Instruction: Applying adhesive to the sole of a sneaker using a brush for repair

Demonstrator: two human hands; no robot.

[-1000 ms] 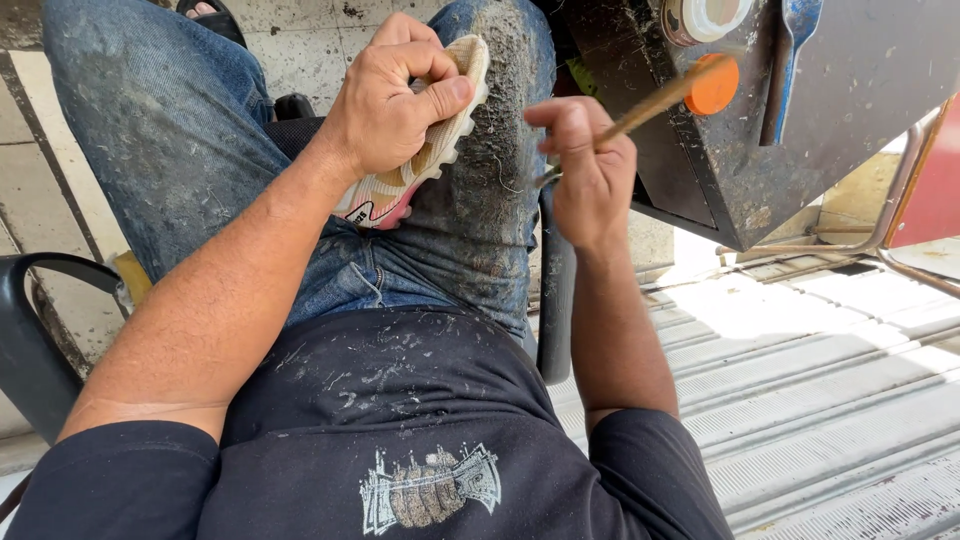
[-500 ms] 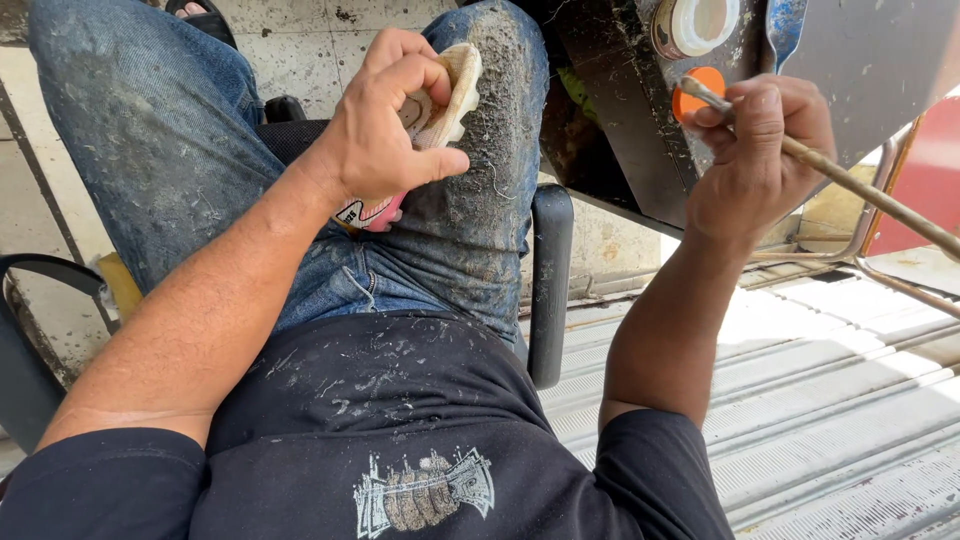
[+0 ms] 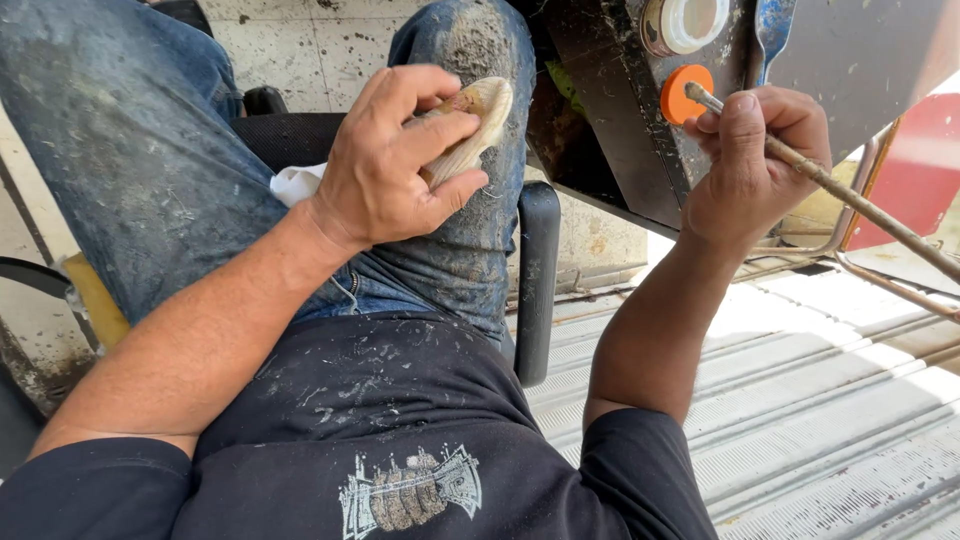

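Observation:
My left hand (image 3: 395,155) rests on my right thigh and grips a pale, curved, shell-like piece (image 3: 475,125) between thumb and fingers. A white cloth (image 3: 295,183) peeks out under the wrist. My right hand (image 3: 755,160) is raised to the right and holds a thin brown stick (image 3: 860,215) like a pen. The stick's tip touches an orange round cap (image 3: 683,93) on a dark metal panel (image 3: 620,120). The stick's long end runs off to the lower right.
I sit on a black chair with an armrest (image 3: 540,280), wearing dusty jeans (image 3: 130,170) and a dark shirt. A white round fitting (image 3: 690,20) sits above the orange cap. Ribbed metal flooring (image 3: 800,400) lies to the right; a red object (image 3: 915,170) stands behind.
My right hand has risen from beside my knee to the dark panel and turned the stick, its tip now at the orange cap. My left hand stays on the thigh with the pale piece.

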